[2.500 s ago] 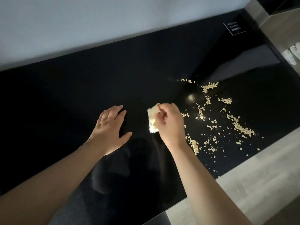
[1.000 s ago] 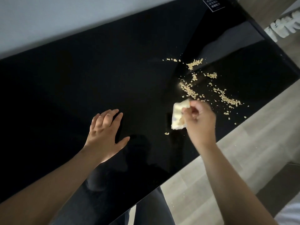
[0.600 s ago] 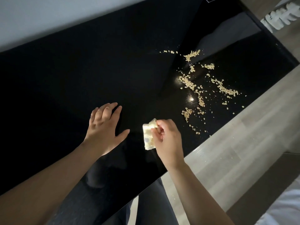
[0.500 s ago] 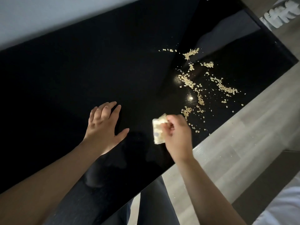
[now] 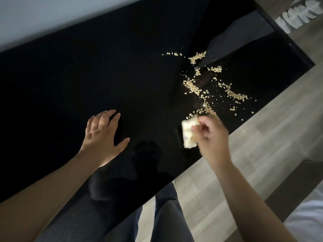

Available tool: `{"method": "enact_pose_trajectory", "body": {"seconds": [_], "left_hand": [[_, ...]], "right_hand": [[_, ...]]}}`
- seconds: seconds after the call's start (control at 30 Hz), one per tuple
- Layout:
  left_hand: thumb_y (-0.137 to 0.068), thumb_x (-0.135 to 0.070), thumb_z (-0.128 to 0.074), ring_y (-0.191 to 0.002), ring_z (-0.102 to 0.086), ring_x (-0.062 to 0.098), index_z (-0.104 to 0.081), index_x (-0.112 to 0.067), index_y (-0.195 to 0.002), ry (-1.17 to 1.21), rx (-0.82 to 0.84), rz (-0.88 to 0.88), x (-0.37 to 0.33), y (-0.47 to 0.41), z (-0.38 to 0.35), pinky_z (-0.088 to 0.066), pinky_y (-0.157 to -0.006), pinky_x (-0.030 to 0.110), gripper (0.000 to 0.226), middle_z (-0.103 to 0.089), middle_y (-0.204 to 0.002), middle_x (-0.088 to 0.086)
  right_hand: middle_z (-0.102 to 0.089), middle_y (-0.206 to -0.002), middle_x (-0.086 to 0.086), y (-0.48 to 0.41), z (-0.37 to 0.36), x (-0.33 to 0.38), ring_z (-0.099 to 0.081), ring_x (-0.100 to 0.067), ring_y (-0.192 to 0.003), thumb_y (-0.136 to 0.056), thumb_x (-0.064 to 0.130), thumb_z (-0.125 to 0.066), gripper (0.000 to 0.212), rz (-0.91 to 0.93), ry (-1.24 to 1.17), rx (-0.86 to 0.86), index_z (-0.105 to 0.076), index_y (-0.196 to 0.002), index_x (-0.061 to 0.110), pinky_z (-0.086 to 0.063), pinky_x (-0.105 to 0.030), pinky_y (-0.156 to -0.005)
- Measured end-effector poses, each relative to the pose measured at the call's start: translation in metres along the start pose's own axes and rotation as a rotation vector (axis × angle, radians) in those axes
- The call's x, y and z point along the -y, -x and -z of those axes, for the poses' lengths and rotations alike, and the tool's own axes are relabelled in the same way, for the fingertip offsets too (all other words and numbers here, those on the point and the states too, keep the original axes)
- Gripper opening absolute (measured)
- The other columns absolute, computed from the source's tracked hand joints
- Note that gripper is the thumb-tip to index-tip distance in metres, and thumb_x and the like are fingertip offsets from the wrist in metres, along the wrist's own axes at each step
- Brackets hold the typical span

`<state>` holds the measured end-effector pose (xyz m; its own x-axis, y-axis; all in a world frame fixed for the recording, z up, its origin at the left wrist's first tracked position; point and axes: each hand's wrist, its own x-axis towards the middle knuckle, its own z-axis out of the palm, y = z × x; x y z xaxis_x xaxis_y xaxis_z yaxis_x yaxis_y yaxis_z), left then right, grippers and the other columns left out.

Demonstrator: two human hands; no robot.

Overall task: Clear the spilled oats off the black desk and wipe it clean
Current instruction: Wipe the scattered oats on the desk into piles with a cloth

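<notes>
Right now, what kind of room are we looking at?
Probably a room in a home or a small office. A glossy black desk stands against a plain pale wall, on a wood-plank floor. Spilled oats lie on the desk.

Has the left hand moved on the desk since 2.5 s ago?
No. The left hand lies flat on the black desk, same place relative to its front edge.

Left hand: your left hand lies flat, palm down, fingers together and pointing forward, thumb splayed out to the right.
Left arm: bare forearm, stretched in from the lower left.
Right hand: your right hand is curled, fingertips pinched closed on a small pale wad, slightly motion-blurred.
Right arm: bare forearm, coming in from the lower right.
</notes>
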<state>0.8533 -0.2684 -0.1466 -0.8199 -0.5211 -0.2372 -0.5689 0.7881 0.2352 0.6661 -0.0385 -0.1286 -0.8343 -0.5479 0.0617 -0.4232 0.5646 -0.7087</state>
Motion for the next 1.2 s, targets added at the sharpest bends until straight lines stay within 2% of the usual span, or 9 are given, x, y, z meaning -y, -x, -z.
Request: {"method": "enact_pose_trajectory", "body": {"seconds": [0.1,0.17,0.23,0.37,0.57,0.67,0.8,1.0,1.2], "left_hand": [[-0.081,-0.049,-0.063,-0.139,-0.02,0.026,-0.026,-0.009,-0.148,0.032,-0.026,0.017,-0.007,0.005,0.001,-0.014,-0.118,0.047,0.086,-0.026,-0.149,0.006],[-0.082,-0.049,-0.061,-0.139,-0.019,0.024,-0.028,-0.009,-0.147,0.039,-0.03,-0.021,-0.014,0.009,0.001,-0.01,-0.119,0.047,0.083,-0.026,-0.149,0.006],[-0.085,-0.052,-0.054,-0.141,-0.014,0.021,-0.028,-0.012,-0.147,0.037,-0.001,-0.083,-0.024,0.012,-0.002,-0.003,-0.119,0.044,0.079,-0.024,-0.149,0.003],[-0.085,-0.062,-0.039,-0.142,-0.017,0.02,-0.032,-0.011,-0.146,0.01,0.018,-0.168,-0.05,0.011,-0.011,-0.006,-0.118,0.044,0.08,-0.027,-0.148,0.001],[-0.083,-0.057,-0.049,-0.143,-0.015,0.021,-0.029,-0.013,-0.148,0.053,0.005,-0.138,-0.091,-0.001,-0.018,-0.004,-0.119,0.042,0.081,-0.025,-0.15,0.001],[-0.082,-0.056,-0.054,-0.141,-0.017,0.023,-0.031,-0.012,-0.147,0.035,0.012,-0.098,-0.098,-0.006,-0.021,-0.007,-0.118,0.042,0.081,-0.027,-0.149,0.003],[-0.082,-0.057,-0.053,-0.138,-0.02,0.021,-0.039,-0.008,-0.143,0.006,0.0,-0.079,-0.096,-0.007,-0.025,-0.013,-0.117,0.045,0.08,-0.032,-0.145,0.003],[-0.078,-0.064,-0.037,-0.135,-0.025,0.02,-0.043,-0.012,-0.14,0.042,-0.028,-0.029,-0.099,-0.008,-0.027,-0.023,-0.115,0.046,0.082,-0.035,-0.143,0.001],[-0.077,-0.062,-0.04,-0.132,-0.03,0.021,-0.047,-0.012,-0.137,0.058,-0.063,0.028,-0.106,-0.011,-0.03,-0.018,-0.113,0.039,0.078,-0.038,-0.14,0.0]], "right_hand": [[-0.054,-0.097,0.005,0.037,-0.021,0.012,-0.058,-0.003,-0.08,-0.088,0.009,-0.066,0.014,0.069,-0.018,0.113,-0.063,-0.102,0.012,-0.051,-0.017,-0.068],[-0.05,-0.099,0.011,0.052,-0.029,0.007,-0.055,0.005,-0.082,-0.089,0.01,-0.066,0.017,0.055,-0.001,0.136,-0.063,-0.104,0.013,-0.047,-0.008,-0.067],[-0.051,-0.099,0.01,0.054,-0.027,-0.004,-0.055,0.002,-0.081,-0.089,0.009,-0.066,0.018,0.028,-0.009,0.115,-0.063,-0.106,0.012,-0.047,-0.008,-0.067],[-0.052,-0.098,0.003,0.034,0.002,-0.031,-0.054,-0.005,-0.077,-0.088,0.003,-0.064,0.017,-0.009,0.043,0.033,-0.064,-0.104,0.008,-0.046,-0.012,-0.064],[-0.057,-0.101,-0.01,-0.011,0.051,-0.077,-0.058,-0.017,-0.081,-0.087,0.001,-0.064,0.017,-0.083,0.14,-0.059,-0.064,-0.104,0.003,-0.039,-0.007,-0.066],[-0.057,-0.101,-0.007,-0.02,0.061,-0.075,-0.061,-0.017,-0.081,-0.088,0.002,-0.064,0.018,-0.067,0.073,-0.054,-0.065,-0.105,0.004,-0.047,-0.009,-0.065],[-0.056,-0.098,-0.002,-0.016,0.039,-0.041,-0.063,-0.013,-0.08,-0.088,0.005,-0.064,0.017,0.092,-0.064,0.07,-0.064,-0.105,0.006,-0.053,-0.019,-0.067],[-0.048,-0.099,0.008,-0.035,-0.021,-0.009,-0.048,0.0,-0.078,-0.091,0.009,-0.062,0.019,0.144,-0.081,0.175,-0.062,-0.109,0.009,-0.039,-0.001,-0.068],[-0.049,-0.096,0.004,-0.065,0.001,-0.044,-0.047,-0.002,-0.072,-0.089,0.005,-0.063,0.019,0.135,-0.003,0.111,-0.064,-0.108,0.008,-0.039,-0.002,-0.067]]}}
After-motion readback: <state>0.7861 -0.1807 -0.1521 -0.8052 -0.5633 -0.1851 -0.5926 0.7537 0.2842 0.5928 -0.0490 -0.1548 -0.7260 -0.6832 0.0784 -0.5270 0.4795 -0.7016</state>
